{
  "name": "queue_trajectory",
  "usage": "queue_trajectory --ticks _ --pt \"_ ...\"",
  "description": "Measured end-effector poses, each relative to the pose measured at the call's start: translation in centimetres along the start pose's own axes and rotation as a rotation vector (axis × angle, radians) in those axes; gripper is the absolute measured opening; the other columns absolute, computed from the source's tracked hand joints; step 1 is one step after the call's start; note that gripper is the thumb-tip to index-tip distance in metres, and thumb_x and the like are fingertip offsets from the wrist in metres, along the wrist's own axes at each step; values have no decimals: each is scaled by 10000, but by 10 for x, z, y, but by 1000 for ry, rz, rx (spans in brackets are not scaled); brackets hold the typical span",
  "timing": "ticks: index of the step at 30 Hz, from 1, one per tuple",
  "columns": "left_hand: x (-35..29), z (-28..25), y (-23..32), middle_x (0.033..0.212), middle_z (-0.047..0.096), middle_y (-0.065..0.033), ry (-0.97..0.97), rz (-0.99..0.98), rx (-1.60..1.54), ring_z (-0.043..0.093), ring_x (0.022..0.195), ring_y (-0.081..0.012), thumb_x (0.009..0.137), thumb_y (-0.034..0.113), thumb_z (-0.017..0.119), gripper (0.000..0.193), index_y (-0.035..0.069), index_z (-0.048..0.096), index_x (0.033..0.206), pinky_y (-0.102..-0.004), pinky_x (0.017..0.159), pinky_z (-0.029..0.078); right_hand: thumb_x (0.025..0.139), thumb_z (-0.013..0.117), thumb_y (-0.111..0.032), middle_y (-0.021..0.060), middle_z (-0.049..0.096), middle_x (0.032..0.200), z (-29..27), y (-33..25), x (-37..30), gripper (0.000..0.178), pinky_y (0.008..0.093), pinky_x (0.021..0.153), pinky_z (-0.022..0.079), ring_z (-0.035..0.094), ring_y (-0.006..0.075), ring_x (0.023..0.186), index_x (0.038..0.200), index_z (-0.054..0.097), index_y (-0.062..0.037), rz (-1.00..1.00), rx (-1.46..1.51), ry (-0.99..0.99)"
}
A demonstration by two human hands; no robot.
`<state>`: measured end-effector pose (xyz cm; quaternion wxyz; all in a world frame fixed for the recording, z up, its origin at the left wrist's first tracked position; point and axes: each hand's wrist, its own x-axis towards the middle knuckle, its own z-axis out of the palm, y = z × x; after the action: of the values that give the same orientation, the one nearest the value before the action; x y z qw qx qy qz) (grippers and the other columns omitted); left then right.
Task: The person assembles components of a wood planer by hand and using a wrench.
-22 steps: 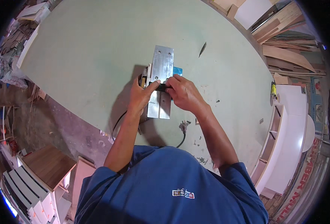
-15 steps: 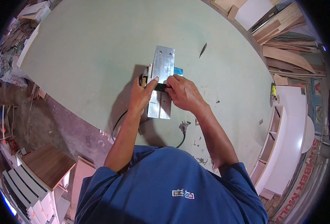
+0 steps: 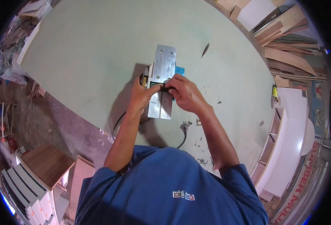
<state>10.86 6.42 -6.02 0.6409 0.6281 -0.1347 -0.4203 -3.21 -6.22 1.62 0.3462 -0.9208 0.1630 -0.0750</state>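
Observation:
An electric hand planer (image 3: 164,62) lies upside down on the pale green tabletop (image 3: 94,45), its shiny metal sole facing up. Part of its blue body shows on the right. My left hand (image 3: 142,96) grips the planer's left side, with the thumb pressed across the dark cutter slot between the two sole plates. From the right, my right hand (image 3: 187,93) bends over the same slot, fingers pinched together at its right end. Whatever small dark part lies under those fingertips is mostly hidden.
A power plug (image 3: 184,128) on a black cord lies near my body. Farther right is a thin dark pointed object (image 3: 205,50). A white cabinet frame (image 3: 272,146) stands beyond the right edge, below stacked boards (image 3: 291,63). A brown wooden panel (image 3: 47,165) is at lower left.
My left thumb has moved down off the upper sole plate into the slot. The black strip seen between my hands is now largely covered. The planer has barely moved.

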Motion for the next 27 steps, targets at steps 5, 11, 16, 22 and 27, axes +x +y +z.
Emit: queue_trajectory --ticks 5,11,16,22,27 --pt "1 0 -1 1159 677 -137 -26 4 -21 670 1025 -206 678 174 879 782 -59 518 1332 -359 942 536 873 629 34 138 643 1011 -2 -1 1 165 408 765 560 687 325 886 1032 655 -1 20 -29 3" --pt "7 1 -14 1164 675 -136 47 40 12 667 1037 -206 681 179 882 786 -58 517 1336 -358 949 531 855 698 -53 141 643 884 -1 3 5 108 453 697 530 665 358 806 937 634 -22 -9 -126 28" --pt "6 1 -10 1167 674 -139 20 10 -5 665 1045 -209 696 168 879 761 -58 522 1328 -360 953 530 850 725 -106 129 631 827 0 5 4 138 478 665 520 654 372 763 885 605 -46 -38 -170 61" --pt "5 0 -7 1171 674 -141 14 10 -1 665 1048 -210 705 164 876 745 -53 525 1325 -358 955 529 864 716 -102 122 656 879 -6 -1 4 113 463 684 532 671 350 792 936 641 -58 -11 -178 13" --pt "5 0 -7 1181 672 -147 17 28 -18 665 1055 -209 700 174 881 775 -59 509 1339 -358 957 529 859 688 -28 126 663 964 -5 8 2 144 443 730 543 683 348 863 1001 670 -43 -32 15 -2"
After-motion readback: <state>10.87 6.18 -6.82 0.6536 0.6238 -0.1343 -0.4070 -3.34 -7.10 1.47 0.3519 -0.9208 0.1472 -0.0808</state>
